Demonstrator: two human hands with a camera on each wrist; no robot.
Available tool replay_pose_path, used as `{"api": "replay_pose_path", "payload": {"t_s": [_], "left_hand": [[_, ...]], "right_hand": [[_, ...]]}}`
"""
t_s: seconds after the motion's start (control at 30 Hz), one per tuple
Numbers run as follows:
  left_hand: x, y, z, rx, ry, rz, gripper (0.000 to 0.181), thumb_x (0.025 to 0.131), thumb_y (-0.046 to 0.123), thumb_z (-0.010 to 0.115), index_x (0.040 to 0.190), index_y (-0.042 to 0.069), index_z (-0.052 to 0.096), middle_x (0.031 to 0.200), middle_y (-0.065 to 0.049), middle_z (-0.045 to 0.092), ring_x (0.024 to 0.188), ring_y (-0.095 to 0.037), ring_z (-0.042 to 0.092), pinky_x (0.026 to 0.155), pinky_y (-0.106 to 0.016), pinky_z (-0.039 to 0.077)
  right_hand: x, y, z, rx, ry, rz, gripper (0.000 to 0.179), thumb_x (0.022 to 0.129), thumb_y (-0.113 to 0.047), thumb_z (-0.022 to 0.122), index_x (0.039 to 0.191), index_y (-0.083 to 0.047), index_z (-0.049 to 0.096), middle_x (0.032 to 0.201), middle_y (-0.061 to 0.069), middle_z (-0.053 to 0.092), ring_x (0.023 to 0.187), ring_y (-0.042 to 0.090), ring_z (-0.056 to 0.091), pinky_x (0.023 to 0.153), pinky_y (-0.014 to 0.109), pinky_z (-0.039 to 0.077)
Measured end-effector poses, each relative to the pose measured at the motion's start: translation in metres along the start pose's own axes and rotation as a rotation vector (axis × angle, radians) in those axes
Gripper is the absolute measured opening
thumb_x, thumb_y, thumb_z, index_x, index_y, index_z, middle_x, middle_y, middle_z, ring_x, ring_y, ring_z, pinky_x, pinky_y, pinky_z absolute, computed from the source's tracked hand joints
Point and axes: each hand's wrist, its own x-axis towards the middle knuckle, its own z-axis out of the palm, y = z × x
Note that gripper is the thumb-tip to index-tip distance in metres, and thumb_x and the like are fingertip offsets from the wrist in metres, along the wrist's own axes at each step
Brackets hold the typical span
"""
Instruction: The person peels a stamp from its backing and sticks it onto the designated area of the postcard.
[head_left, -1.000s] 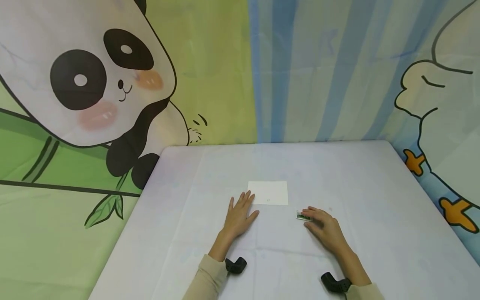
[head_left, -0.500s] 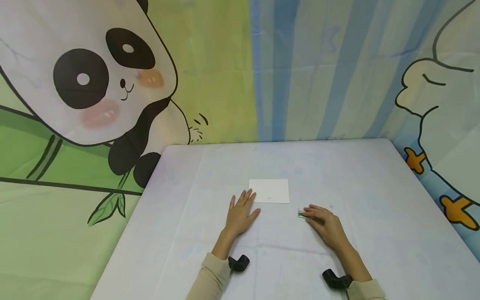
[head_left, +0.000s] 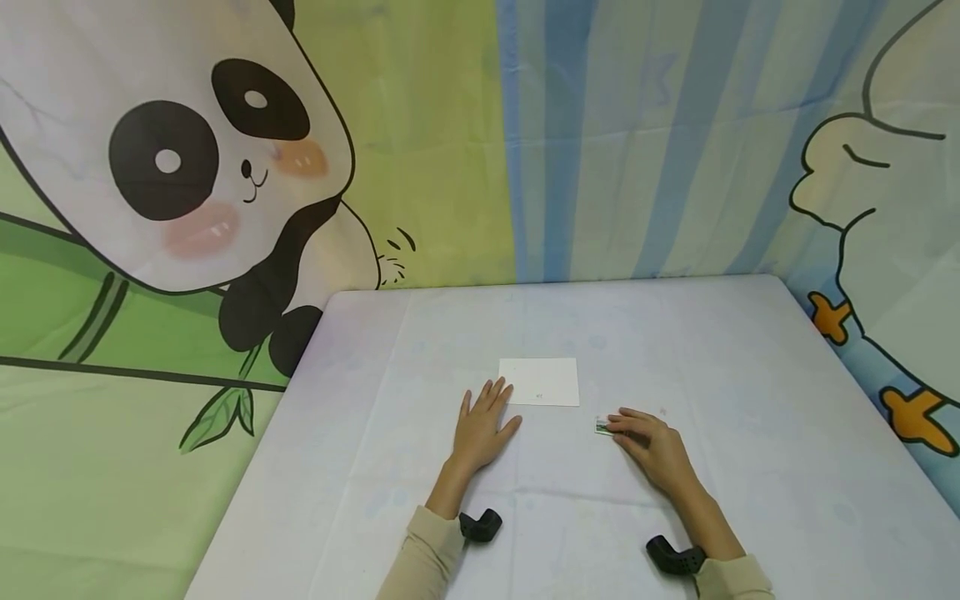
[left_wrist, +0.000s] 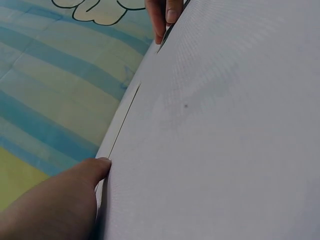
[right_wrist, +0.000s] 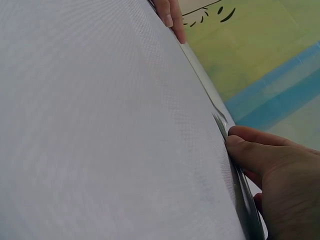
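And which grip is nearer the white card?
Left. The left grip is at the near left corner of the white card; the right grip is apart from it, off to the right, holding a small printed piece.

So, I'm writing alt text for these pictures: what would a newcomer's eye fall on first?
Probably the huge cartoon panda on the backdrop, at upper left in the head view. Next, perhaps, the white card on the white table, with the left hand at its near left corner. To its right, the right hand pinches a small green-and-white piece.
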Motion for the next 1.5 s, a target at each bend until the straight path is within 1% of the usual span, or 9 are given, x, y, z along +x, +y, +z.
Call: {"api": "replay_pose_path", "payload": {"t_s": [0.1, 0.33, 0.5, 0.67, 0.83, 0.93, 1.13, 1.33, 1.5], "left_hand": [[0.0, 0.0, 0.001, -0.009, 0.015, 0.008, 0.059, 0.093, 0.049, 0.045, 0.141, 0.015, 0.038, 0.148, -0.002, 0.029, 0.137, -0.023, 0.022, 0.108, -0.05, 0.009], [-0.001, 0.002, 0.0, -0.014, 0.037, 0.024, 0.058, 0.093, 0.046, 0.048, 0.14, 0.014, 0.04, 0.147, -0.003, 0.032, 0.136, -0.024, 0.024, 0.107, -0.052, 0.012], [-0.001, 0.003, 0.0, -0.02, 0.054, 0.039, 0.057, 0.093, 0.044, 0.049, 0.139, 0.012, 0.042, 0.146, -0.005, 0.034, 0.135, -0.026, 0.026, 0.106, -0.053, 0.013], [-0.001, 0.003, 0.0, -0.014, 0.042, 0.026, 0.057, 0.093, 0.045, 0.048, 0.14, 0.013, 0.041, 0.146, -0.004, 0.033, 0.135, -0.025, 0.025, 0.107, -0.052, 0.012], [0.0, 0.002, 0.001, -0.019, 0.025, 0.009, 0.058, 0.092, 0.047, 0.048, 0.14, 0.015, 0.04, 0.147, -0.002, 0.032, 0.136, -0.023, 0.024, 0.107, -0.051, 0.011], [0.0, 0.001, 0.002, -0.026, 0.017, 0.002, 0.058, 0.092, 0.046, 0.048, 0.14, 0.015, 0.041, 0.147, -0.002, 0.031, 0.137, -0.023, 0.023, 0.108, -0.05, 0.01], [-0.001, -0.001, 0.0, -0.046, -0.011, -0.017, 0.058, 0.092, 0.046, 0.047, 0.141, 0.016, 0.039, 0.148, -0.001, 0.029, 0.138, -0.021, 0.019, 0.108, -0.049, 0.008], [-0.001, 0.0, -0.003, -0.074, 0.017, 0.008, 0.057, 0.092, 0.043, 0.051, 0.139, 0.012, 0.042, 0.147, -0.004, 0.032, 0.136, -0.025, 0.024, 0.107, -0.051, 0.01], [0.001, 0.001, -0.005, -0.083, 0.025, 0.009, 0.057, 0.091, 0.042, 0.052, 0.138, 0.012, 0.043, 0.146, -0.004, 0.033, 0.136, -0.025, 0.025, 0.107, -0.051, 0.01]], "right_hand": [[0.0, 0.0, 0.0, 0.002, 0.001, 0.006, 0.025, 0.073, -0.006, 0.077, 0.096, -0.014, 0.073, 0.104, -0.001, 0.068, 0.107, 0.024, 0.058, 0.09, 0.035, 0.04], [-0.003, -0.001, -0.001, 0.011, -0.004, 0.021, 0.026, 0.072, -0.007, 0.078, 0.096, -0.014, 0.073, 0.109, 0.008, 0.066, 0.103, 0.028, 0.059, 0.087, 0.045, 0.04], [-0.004, -0.003, -0.002, 0.026, 0.0, 0.017, 0.026, 0.071, -0.008, 0.078, 0.096, -0.015, 0.073, 0.109, 0.01, 0.065, 0.104, 0.029, 0.058, 0.089, 0.047, 0.039], [-0.004, -0.003, -0.002, 0.032, 0.007, -0.004, 0.023, 0.074, -0.009, 0.077, 0.096, -0.015, 0.073, 0.108, 0.009, 0.066, 0.103, 0.028, 0.058, 0.089, 0.04, 0.039], [-0.004, -0.005, -0.001, 0.039, 0.02, -0.023, 0.021, 0.076, -0.008, 0.075, 0.096, -0.015, 0.073, 0.106, 0.008, 0.067, 0.101, 0.027, 0.059, 0.091, 0.019, 0.034], [-0.003, -0.006, -0.001, 0.048, 0.031, -0.039, 0.02, 0.078, -0.006, 0.073, 0.096, -0.014, 0.073, 0.103, 0.007, 0.068, 0.098, 0.026, 0.06, 0.09, 0.011, 0.032], [-0.001, -0.008, 0.001, 0.028, 0.065, -0.08, 0.018, 0.079, -0.002, 0.07, 0.096, -0.009, 0.072, 0.092, -0.001, 0.069, 0.088, 0.02, 0.063, 0.082, 0.011, 0.038], [0.001, -0.009, 0.002, -0.006, 0.081, -0.074, 0.018, 0.081, 0.0, 0.068, 0.096, -0.009, 0.071, 0.089, 0.0, 0.069, 0.083, 0.019, 0.065, 0.074, 0.015, 0.043], [0.003, -0.012, 0.002, -0.002, 0.081, -0.064, 0.017, 0.082, -0.002, 0.067, 0.096, -0.01, 0.071, 0.088, -0.001, 0.069, 0.081, 0.018, 0.064, 0.073, 0.016, 0.043]]}}
